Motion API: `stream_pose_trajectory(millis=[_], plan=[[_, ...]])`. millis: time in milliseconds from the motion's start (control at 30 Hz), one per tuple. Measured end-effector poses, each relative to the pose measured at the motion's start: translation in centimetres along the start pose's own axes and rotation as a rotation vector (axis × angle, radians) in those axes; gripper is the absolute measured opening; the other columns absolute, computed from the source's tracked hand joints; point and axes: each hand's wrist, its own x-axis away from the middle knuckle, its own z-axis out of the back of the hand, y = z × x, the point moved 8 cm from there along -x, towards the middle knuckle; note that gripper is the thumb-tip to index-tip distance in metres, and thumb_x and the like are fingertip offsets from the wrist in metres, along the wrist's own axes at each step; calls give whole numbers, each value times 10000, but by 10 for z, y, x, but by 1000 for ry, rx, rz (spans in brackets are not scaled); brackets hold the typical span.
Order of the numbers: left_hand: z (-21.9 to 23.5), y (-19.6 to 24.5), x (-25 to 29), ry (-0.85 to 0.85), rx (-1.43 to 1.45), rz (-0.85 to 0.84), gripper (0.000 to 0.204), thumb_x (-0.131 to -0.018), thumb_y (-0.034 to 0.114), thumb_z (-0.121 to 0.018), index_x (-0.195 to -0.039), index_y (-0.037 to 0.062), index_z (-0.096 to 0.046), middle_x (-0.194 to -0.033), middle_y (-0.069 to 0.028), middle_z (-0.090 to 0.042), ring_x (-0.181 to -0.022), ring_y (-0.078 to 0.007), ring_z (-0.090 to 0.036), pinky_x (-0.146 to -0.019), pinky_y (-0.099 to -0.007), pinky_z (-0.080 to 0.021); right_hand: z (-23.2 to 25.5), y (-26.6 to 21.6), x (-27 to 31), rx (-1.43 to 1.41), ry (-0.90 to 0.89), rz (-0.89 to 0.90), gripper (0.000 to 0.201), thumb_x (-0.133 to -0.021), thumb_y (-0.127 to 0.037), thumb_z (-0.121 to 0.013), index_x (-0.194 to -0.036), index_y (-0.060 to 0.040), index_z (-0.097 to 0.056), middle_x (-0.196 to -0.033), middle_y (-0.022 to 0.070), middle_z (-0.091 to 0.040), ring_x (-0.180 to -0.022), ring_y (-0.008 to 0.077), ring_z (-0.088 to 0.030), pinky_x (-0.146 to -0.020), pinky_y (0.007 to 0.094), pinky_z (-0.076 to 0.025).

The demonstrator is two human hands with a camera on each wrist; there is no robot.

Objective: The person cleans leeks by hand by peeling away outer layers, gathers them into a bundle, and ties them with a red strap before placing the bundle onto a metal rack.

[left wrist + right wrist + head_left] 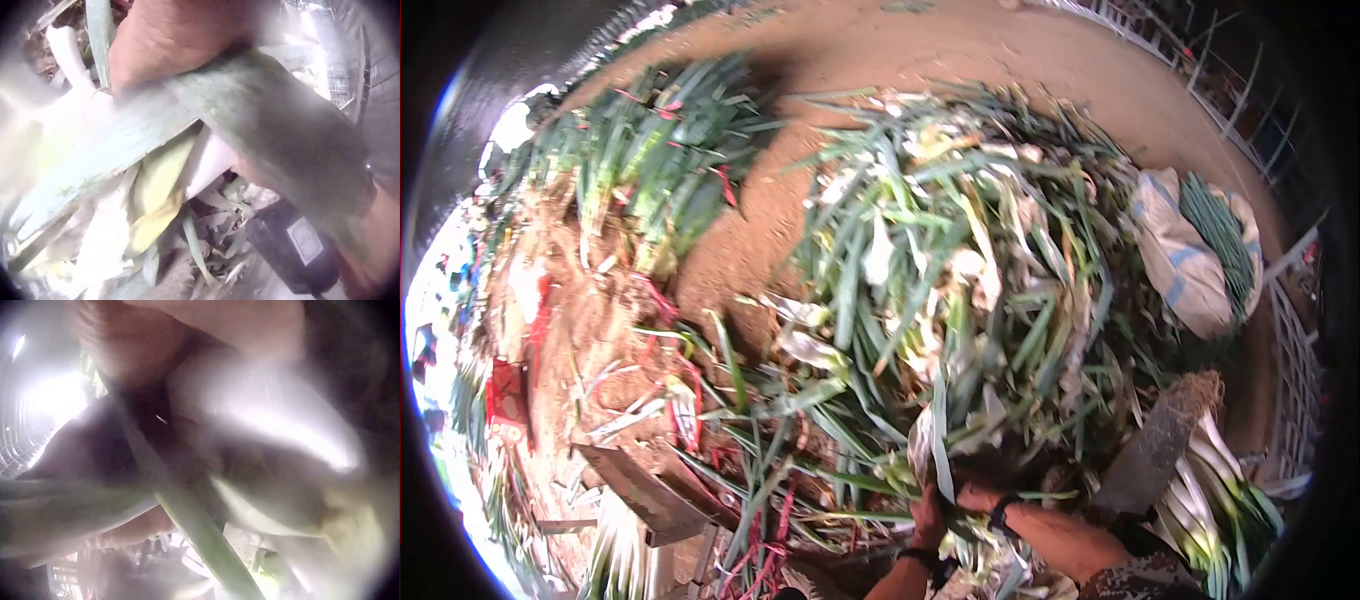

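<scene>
At the bottom centre of the head view, the left hand and right hand are close together on a green onion stalk that stands upright, leaves up. In the left wrist view the left hand grips the stalk, and a broad green leaf crosses below its fingers. Close up in the right wrist view, the right hand has its fingers curled at a blurred white stem, with a green leaf slanting beneath.
A large heap of loose onions lies ahead. Tied bundles stand back left. At right are a white sack, a dark flat blade-like piece and more onions. A wooden piece is front left.
</scene>
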Motion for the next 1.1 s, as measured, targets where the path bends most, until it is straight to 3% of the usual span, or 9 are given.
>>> stream_pose_trajectory(millis=[200, 233, 333, 400, 467, 667, 700, 900, 1100], plan=[[-107, 177, -11, 63, 191, 19, 394, -993, 278, -547, -1211, -37, -635, -1090, -84, -667, -943, -163, -637, -836, -341, -525, 183, -170, -71, 234, -6, -183, 354, -814, -259, -720, -1074, -30, -648, -1032, 235, -656, -999, 365, -646, -859, 447, -493], [-158, 259, -2, -203, 278, -215, 433, -1003, 325, -532, -1230, -28, -634, -1098, -86, -674, -966, -172, -635, -854, -336, -522, 241, -199, -93, 277, 323, 115, 367, -812, -283, -725, -1081, -42, -656, -1085, 229, -657, -1037, 377, -640, -869, 460, -494], [-271, 421, -28, -659, 121, -435, 559, -1023, 399, -477, -1371, -37, -521, -1342, -172, -571, -1179, -248, -548, -1065, -374, -397, 429, -335, -114, -48, 666, 143, 550, -845, -239, -688, -1313, 3, -530, -1204, 209, -646, -1021, 308, -648, -882, 408, -509], [-296, 505, 11, -481, 123, -597, 637, -999, 419, -513, -1420, -56, -452, -1433, -202, -503, -1321, -285, -459, -1128, -373, -321, 505, -366, -92, 98, 922, 58, 730, -857, -178, -647, -1496, -10, -338, -1328, 215, -591, -1068, 294, -636, -929, 370, -504], [-282, 535, 38, -271, -160, -707, 720, -968, 434, -561, -1456, -67, -388, -1486, -228, -447, -1403, -294, -389, -1146, -355, -302, 507, -393, -60, 271, 962, 265, 801, -842, -246, -697, -1505, 1, -322, -1411, 235, -524, -1272, 325, -538, -1058, 366, -432], [-101, 483, 58, -564, -764, -618, 592, -963, 296, -618, -1411, -58, -459, -1395, -172, -549, -1313, -266, -509, -1106, -376, -378, 359, -332, 17, -345, 257, -40, 607, -905, -193, -709, -1409, 38, -462, -1405, 213, -530, -1309, 296, -511, -1079, 384, -423], [-56, 482, 64, -702, -454, -693, 526, -969, 247, -601, -1390, -45, -485, -1369, -163, -569, -1288, -262, -532, -1071, -380, -414, 338, -320, 31, -412, 188, -9, 545, -927, -163, -691, -1387, 42, -483, -1358, 194, -569, -1266, 261, -547, -1046, 360, -455], [111, 516, 230, -119, -539, -569, 468, -1000, 334, -558, -1320, -9, -549, -1170, -149, -682, -1027, -231, -684, -884, -349, -537, 271, -347, 99, -391, -20, -75, 451, -949, -189, -663, -1301, 70, -552, -1158, 136, -689, -1023, 170, -663, -890, 294, -522], [142, 499, 335, 26, -479, -513, 499, -990, 404, -565, -1274, -5, -595, -1106, -126, -707, -1007, -204, -688, -844, -312, -531, 245, -394, 124, -486, -122, 40, 457, -969, -220, -650, -1306, 67, -537, -1104, 163, -697, -938, 175, -686, -865, 307, -555]])
